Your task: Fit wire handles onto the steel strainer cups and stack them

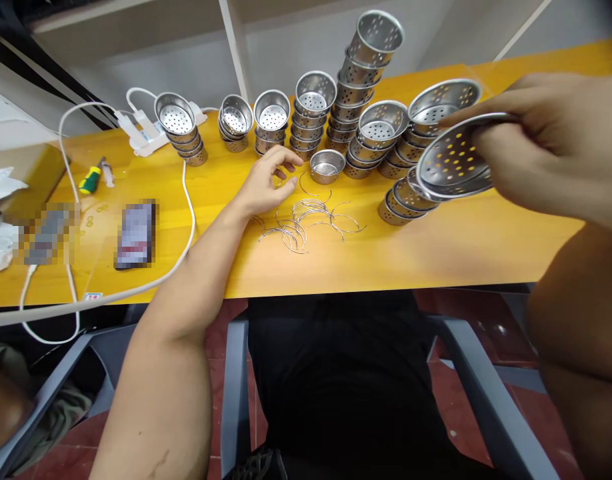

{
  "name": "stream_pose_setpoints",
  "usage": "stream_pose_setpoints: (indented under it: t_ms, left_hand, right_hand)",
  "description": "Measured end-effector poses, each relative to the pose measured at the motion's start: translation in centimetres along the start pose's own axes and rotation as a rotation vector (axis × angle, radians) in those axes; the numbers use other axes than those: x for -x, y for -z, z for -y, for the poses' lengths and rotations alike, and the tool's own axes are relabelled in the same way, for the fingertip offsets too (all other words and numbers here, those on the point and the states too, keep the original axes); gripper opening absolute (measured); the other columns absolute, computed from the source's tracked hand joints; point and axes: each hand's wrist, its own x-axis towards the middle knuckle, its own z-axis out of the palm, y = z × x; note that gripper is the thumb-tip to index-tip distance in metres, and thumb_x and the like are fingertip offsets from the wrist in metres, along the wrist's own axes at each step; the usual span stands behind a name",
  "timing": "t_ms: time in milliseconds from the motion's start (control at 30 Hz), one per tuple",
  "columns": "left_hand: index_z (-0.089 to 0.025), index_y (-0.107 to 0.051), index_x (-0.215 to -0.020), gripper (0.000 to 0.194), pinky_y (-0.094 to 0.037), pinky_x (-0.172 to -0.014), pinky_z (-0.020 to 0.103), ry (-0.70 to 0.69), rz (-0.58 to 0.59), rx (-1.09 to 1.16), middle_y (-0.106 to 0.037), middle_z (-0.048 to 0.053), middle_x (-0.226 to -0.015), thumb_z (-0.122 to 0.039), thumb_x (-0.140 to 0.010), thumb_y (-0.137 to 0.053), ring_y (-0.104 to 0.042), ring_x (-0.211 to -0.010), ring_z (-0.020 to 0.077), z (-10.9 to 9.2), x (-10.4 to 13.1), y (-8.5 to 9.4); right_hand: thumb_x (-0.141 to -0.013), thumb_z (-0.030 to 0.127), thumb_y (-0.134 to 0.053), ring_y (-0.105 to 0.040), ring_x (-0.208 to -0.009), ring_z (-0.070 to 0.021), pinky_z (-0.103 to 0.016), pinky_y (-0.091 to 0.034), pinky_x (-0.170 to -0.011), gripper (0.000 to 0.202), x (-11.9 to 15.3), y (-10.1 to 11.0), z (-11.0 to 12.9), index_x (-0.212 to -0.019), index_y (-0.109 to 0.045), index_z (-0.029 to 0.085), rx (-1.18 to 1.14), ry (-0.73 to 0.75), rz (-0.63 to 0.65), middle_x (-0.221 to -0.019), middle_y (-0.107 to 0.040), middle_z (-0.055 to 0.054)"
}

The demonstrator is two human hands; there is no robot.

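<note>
My right hand [541, 147] grips the rim of a perforated metal strainer cup [453, 160] between thumb and fingers. The cup is tilted and held above a short stack of similar cups [403, 203] that it partly hides. My left hand [271, 177] holds nothing; its fingers are bent and apart, over the table beside a single low strainer cup [327, 167]. Just below that cup lies a loose pile of thin curved wire pieces [311, 212]. Behind my right hand, another stack of cups [441, 107] is partly covered.
Several more stacks of strainer cups line the back of the yellow table [336, 267], with one tall leaning stack [376, 40]. On the left are a phone [136, 233], a white cable [190, 200], a power strip [149, 137] and a green-and-yellow screwdriver [91, 179]. Another person sits at lower left.
</note>
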Motion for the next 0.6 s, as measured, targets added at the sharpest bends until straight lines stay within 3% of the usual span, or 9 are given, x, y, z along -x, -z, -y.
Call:
stream_pose_setpoints:
  t_ms: [67,167,267,300,367,467,533,600]
  left_hand:
    - [-0.028,-0.079,-0.130,0.034,-0.075,-0.108,0.046,-0.022,0.018,0.012,-0.083,0.010,-0.140,-0.048,-0.103,-0.088,-0.082,-0.125,0.0269,-0.7,0.0,0.3]
    - [-0.031,-0.075,-0.146,0.069,-0.077,-0.110,0.044,-0.015,0.127,0.054,-0.081,0.011,-0.153,-0.066,-0.094,-0.103,-0.085,-0.130,0.0279,-2.6,0.2,0.6]
    - [-0.039,-0.056,-0.176,0.119,-0.078,-0.115,0.048,-0.088,0.217,0.062,-0.068,0.011,-0.178,-0.077,-0.079,-0.114,-0.084,-0.149,0.0341,-5.1,0.3,-0.1]
    - [-0.040,-0.050,-0.182,0.127,-0.077,-0.120,0.053,-0.139,0.211,0.023,-0.064,0.010,-0.183,-0.080,-0.079,-0.113,-0.079,-0.160,0.0372,-5.8,0.3,-0.6]
    - [-0.041,-0.046,-0.185,0.120,-0.070,-0.134,0.063,-0.212,0.160,-0.085,-0.064,0.008,-0.183,-0.084,-0.089,-0.105,-0.068,-0.175,0.0399,-6.1,0.2,-1.5]
    - [-0.039,-0.055,-0.178,0.097,-0.065,-0.142,0.064,-0.214,0.073,-0.135,-0.073,0.008,-0.174,-0.087,-0.102,-0.090,-0.073,-0.171,0.0383,-4.0,-0.3,-2.2]
    - [-0.036,-0.055,-0.178,0.106,-0.065,-0.142,0.065,-0.196,-0.009,-0.098,-0.073,0.011,-0.174,-0.096,-0.098,-0.087,-0.075,-0.167,0.0411,-1.2,-0.7,-1.8]
    - [-0.031,-0.057,-0.176,0.113,-0.065,-0.141,0.065,-0.199,-0.085,-0.066,-0.075,0.014,-0.171,-0.101,-0.092,-0.087,-0.077,-0.162,0.0431,1.8,-0.9,-1.1]
  right_hand:
    - [-0.104,0.017,-0.062,-0.079,-0.097,-0.0284,-0.049,-0.058,-0.088,0.038,0.5,-0.2,2.6,-0.123,-0.091,0.032,-0.094,-0.011,0.032,-0.114,-0.088,-0.013]
    - [-0.104,0.018,-0.059,-0.081,-0.092,-0.0295,-0.047,-0.062,-0.086,0.035,0.5,-2.4,5.5,-0.120,-0.089,0.026,-0.224,-0.034,0.048,-0.108,-0.089,-0.014]
    - [-0.110,0.021,-0.050,-0.086,-0.111,-0.0382,-0.054,-0.067,-0.103,0.042,0.0,-6.1,7.5,-0.130,-0.086,0.018,-0.304,0.127,-0.009,-0.126,-0.090,-0.020]
    - [-0.113,0.023,-0.046,-0.086,-0.121,-0.0407,-0.056,-0.067,-0.111,0.045,-0.1,-7.4,8.0,-0.136,-0.084,0.016,-0.332,0.166,-0.017,-0.134,-0.089,-0.022]
    - [-0.122,0.031,-0.040,-0.084,-0.133,-0.0427,-0.060,-0.066,-0.120,0.048,-0.2,-9.5,8.9,-0.147,-0.079,0.016,-0.388,0.207,-0.012,-0.142,-0.087,-0.024]
    - [-0.130,0.058,-0.039,-0.082,-0.139,-0.0430,-0.064,-0.068,-0.122,0.059,0.1,-10.8,8.9,-0.167,-0.068,0.023,-0.446,0.255,-0.072,-0.148,-0.084,-0.021]
    - [-0.127,0.073,-0.048,-0.081,-0.135,-0.0427,-0.066,-0.070,-0.119,0.068,0.8,-10.1,7.9,-0.174,-0.065,0.027,-0.424,0.280,-0.209,-0.148,-0.083,-0.020]
    - [-0.123,0.077,-0.058,-0.081,-0.123,-0.0422,-0.068,-0.073,-0.111,0.066,2.0,-8.5,6.1,-0.166,-0.073,0.029,-0.351,0.279,-0.370,-0.139,-0.082,-0.019]
